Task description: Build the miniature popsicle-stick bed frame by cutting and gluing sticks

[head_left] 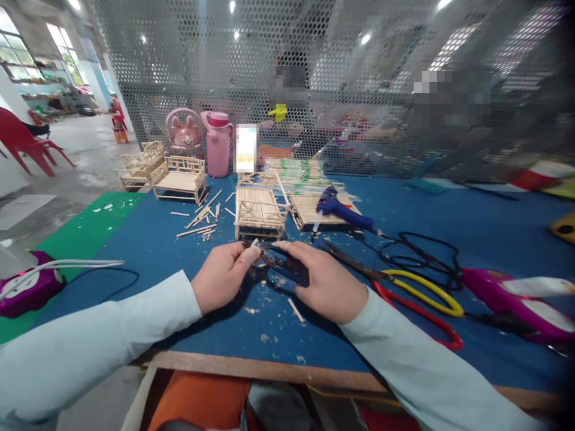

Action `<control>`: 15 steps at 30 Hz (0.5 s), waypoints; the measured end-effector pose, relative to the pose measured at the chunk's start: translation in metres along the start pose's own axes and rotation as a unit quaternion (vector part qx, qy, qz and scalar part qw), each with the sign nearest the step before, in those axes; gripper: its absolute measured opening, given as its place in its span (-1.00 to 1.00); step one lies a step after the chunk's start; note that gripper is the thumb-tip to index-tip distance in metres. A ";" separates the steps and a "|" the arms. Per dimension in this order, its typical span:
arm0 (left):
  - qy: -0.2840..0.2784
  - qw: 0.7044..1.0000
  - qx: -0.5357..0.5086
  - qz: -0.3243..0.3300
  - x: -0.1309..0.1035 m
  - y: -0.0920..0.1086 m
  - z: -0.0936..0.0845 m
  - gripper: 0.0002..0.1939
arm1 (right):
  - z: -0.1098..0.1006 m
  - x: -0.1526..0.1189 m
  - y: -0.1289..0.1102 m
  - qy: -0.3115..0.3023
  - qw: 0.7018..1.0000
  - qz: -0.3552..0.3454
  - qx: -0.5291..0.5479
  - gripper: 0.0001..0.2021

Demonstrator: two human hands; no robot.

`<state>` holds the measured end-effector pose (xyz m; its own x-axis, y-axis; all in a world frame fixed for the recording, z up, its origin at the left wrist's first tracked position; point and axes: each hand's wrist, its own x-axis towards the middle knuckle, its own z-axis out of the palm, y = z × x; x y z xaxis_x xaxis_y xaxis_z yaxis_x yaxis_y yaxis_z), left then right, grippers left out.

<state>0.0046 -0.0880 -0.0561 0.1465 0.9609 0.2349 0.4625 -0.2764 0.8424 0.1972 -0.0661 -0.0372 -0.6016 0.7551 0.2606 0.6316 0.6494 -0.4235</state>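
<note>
My left hand (220, 276) is closed, pinching a short, thin wooden stick (254, 243) between thumb and fingers. My right hand (331, 284) is wrapped round the dark handles of a pair of pliers or cutters (291, 268), whose jaws lie close to the left fingertips. Whether the jaws touch the stick I cannot tell. Just beyond both hands stands a small frame of sticks like a miniature bench (260, 206). Below the pliers a loose stick piece (296, 310) lies on the blue table (215, 332) among pale scraps.
Two more miniature stick benches, one nearer (178, 181), stand at the back left by a pink flask (218, 146). Loose sticks (204, 215) lie before them. A blue glue gun (341, 209) rests on a slatted panel (305, 211). Scissors (420, 287) and a purple power strip (516, 299) lie right.
</note>
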 end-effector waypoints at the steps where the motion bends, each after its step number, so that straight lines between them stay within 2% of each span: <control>1: -0.004 1.000 0.002 0.000 0.001 -0.001 0.000 -0.60 | 0.001 0.000 0.000 0.001 1.000 -0.001 0.002 -0.39; 5: -0.026 0.999 0.005 0.020 0.003 -0.004 -0.002 -0.64 | 0.002 0.000 0.002 -0.004 1.000 0.000 0.003 -0.40; 8: -0.018 0.999 0.012 0.028 0.002 -0.003 -0.002 -0.64 | 0.004 -0.001 0.004 0.000 1.000 -0.001 -0.003 -0.42; 15: -0.028 0.999 0.036 0.026 -0.002 -0.001 -0.001 -0.57 | 0.005 0.000 0.004 -0.002 1.000 -0.013 0.000 -0.43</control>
<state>0.0023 -0.0900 -0.0572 0.2194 0.9434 0.2489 0.5149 -0.3286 0.7918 0.1972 -0.0641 -0.0436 -0.6198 0.7379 0.2672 0.6163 0.6684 -0.4165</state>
